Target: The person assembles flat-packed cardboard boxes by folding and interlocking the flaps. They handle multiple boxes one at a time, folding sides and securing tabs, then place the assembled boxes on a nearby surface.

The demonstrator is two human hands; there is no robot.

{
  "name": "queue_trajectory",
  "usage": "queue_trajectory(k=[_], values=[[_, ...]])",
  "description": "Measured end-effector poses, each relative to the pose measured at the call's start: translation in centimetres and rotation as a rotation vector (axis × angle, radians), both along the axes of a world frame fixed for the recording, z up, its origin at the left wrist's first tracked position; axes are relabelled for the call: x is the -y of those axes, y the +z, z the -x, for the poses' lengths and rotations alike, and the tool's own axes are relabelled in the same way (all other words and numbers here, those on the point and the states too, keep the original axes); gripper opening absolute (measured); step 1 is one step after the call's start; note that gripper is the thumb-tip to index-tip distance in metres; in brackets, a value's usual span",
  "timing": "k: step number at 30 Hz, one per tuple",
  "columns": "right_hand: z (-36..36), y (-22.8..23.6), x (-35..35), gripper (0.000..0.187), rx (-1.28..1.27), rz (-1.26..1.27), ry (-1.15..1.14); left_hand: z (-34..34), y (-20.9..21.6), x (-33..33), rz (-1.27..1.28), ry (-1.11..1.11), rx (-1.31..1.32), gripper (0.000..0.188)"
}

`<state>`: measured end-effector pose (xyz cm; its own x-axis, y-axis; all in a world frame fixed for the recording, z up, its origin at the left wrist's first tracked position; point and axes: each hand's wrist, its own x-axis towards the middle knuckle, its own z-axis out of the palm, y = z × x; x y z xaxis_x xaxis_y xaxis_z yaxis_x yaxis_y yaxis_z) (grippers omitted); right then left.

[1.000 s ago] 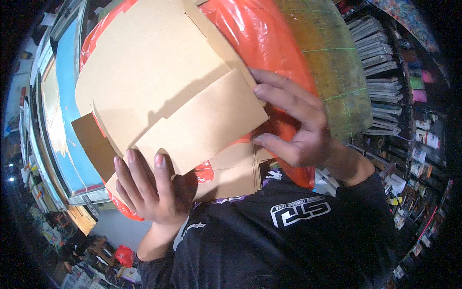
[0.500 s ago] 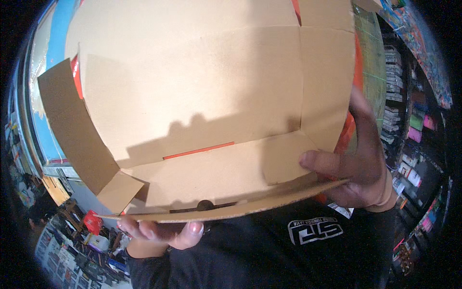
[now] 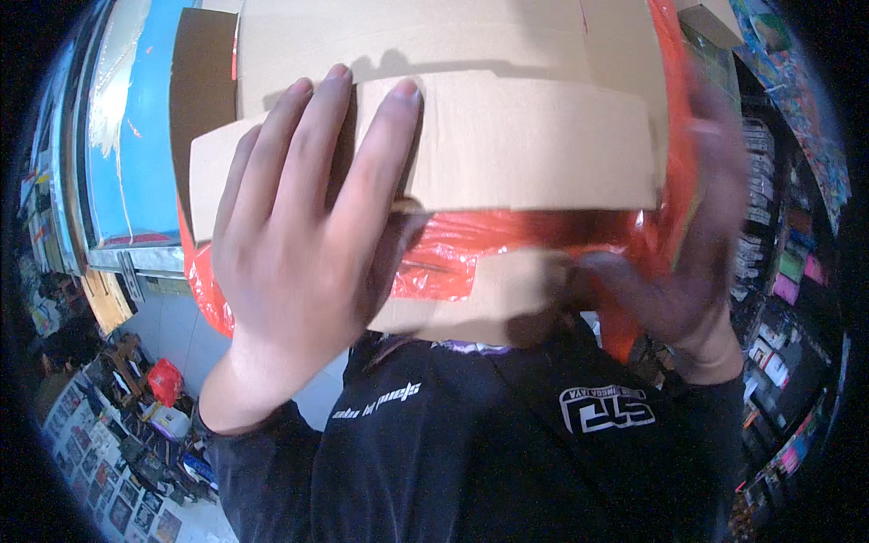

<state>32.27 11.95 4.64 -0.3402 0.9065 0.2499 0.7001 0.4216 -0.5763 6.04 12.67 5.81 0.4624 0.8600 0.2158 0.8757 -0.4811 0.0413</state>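
A brown cardboard box (image 3: 534,145) fills the upper middle of the view, its near flap folded up and inward. Red plastic sheet (image 3: 444,281) shows beneath that flap and along the box's sides. My left hand (image 3: 308,217) lies flat against the flap with fingers stretched out and slightly apart. At the box's near right corner is my right hand (image 3: 688,271), smeared by motion, its thumb spread away from its raised fingers beside the red plastic. Below the red sheet, a lower cardboard edge (image 3: 434,317) shows against my dark shirt.
A blue panel (image 3: 136,154) stands at the left. Farther down on that side are a red bag (image 3: 165,382) and cluttered goods on the floor. Shelves with stacked items (image 3: 769,271) line the right. A paint-spattered surface (image 3: 797,109) shows at the upper right.
The near cardboard flap has folded up and inward, uncovering the red plastic. My left hand has moved from beneath the edge to on top of the flap. My right thumb has left the box's inside.
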Motion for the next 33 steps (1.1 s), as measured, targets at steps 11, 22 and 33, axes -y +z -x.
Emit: queue_trajectory(k=[11,22,33], values=[[1.7,1.3,-2.4,0.055,0.366,-0.217,0.211,3.6,-0.3,-0.3,-0.293,-0.040,0.169,0.066],[5.7,1.6,-0.7,0.056,0.526,-0.350,0.095,5.0,-2.8,0.5,-0.269,-0.020,0.255,0.067],[7.1,0.8,-1.6,0.052,0.484,-0.422,0.123,10.1,-3.8,0.6,-0.215,0.007,0.489,0.055]])
